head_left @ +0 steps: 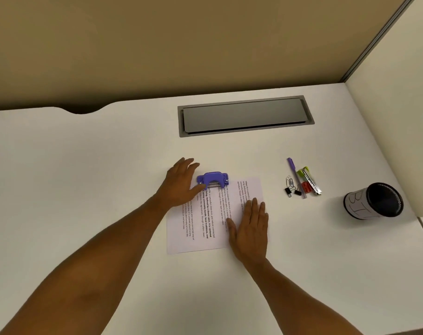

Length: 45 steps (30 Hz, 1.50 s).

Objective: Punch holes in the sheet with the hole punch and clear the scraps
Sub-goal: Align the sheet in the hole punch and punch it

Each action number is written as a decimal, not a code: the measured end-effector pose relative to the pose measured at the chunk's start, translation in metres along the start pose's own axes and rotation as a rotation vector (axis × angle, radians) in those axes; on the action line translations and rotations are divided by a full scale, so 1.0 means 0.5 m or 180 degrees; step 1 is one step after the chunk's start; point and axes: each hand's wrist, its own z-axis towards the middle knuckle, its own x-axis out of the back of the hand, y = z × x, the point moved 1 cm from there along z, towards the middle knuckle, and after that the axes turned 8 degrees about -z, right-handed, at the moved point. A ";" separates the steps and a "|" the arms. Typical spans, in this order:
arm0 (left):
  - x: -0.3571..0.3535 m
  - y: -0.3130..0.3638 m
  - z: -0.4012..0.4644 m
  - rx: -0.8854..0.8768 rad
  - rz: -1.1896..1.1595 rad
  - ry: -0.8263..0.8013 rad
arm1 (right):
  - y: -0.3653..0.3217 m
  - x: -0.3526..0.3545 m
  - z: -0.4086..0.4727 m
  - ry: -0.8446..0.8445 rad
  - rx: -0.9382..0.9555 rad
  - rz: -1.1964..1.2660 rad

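A printed white sheet [205, 226] lies on the white desk [85, 177], its text running sideways. A purple hole punch [213, 180] sits over the sheet's far edge. My left hand [181, 184] rests just left of the punch, fingers spread, thumb touching its left end. My right hand [250, 226] lies flat, palm down, on the sheet's right part, fingers together and holding nothing. No paper scraps are visible.
To the right lie a purple pen [296, 177], paper clips and binder clips [290, 187] and a small stapler [310, 181]. A black mesh cup [374, 200] lies tipped at far right. A grey cable hatch [245, 116] sits in the desk behind.
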 end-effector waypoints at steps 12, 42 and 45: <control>-0.023 0.090 0.149 0.0023 0.0101 0.0080 | -0.006 -0.043 0.013 0.0013 -0.0264 -0.0055; -0.114 0.078 0.245 0.0020 0.0835 0.0250 | -0.005 -0.052 0.016 -0.0059 -0.0335 -0.0201; -0.122 0.069 0.249 0.0038 0.0852 0.0299 | -0.004 -0.058 0.015 -0.0052 -0.0327 -0.0202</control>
